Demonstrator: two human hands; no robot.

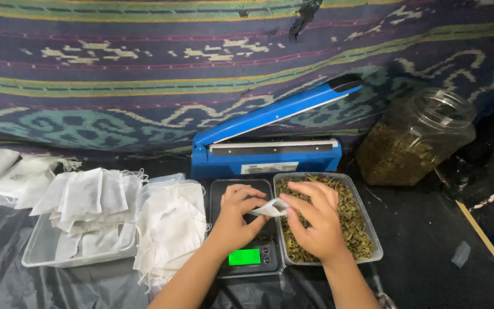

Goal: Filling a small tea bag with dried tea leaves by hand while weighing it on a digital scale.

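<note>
The left hand (pixel 236 214) is pinching a small white paper filter bag (pixel 270 208) above the black digital scale (pixel 246 254), while the right hand (pixel 315 220) is closing around the bag's other end — over the clear plastic tray of dried green leaves (pixel 367 229). Behind them a blue heat sealer (pixel 270 143) is standing open; a pile of white bags (pixel 170 229) is lying to the left.
</note>
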